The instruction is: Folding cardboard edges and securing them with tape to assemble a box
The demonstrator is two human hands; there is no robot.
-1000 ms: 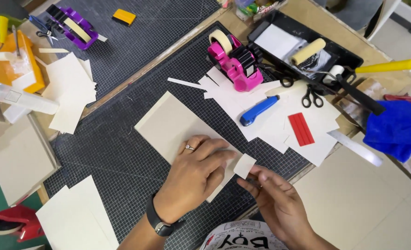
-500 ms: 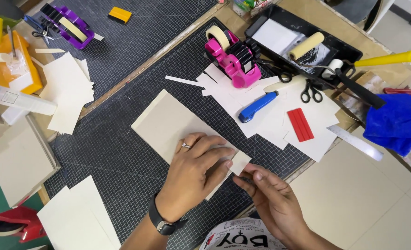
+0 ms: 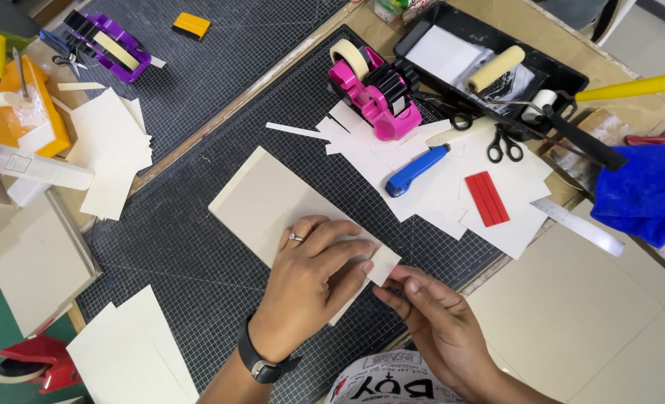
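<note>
Head view: both hands (image 3: 362, 295) on grey card (image 3: 276, 202), right corner perhaps pinched.

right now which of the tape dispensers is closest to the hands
The pink tape dispenser, on the black cutting mat just above the left hand. The purple one sits at the far top left, and the red one at the bottom left edge.

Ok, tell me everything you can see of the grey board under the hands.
The grey board is a flat, plain rectangle that looks like thick card, lying at a slant on the black gridded cutting mat. The left hand presses flat on its near end; the right hand pinches its near corner. Its far end lies bare.
</note>
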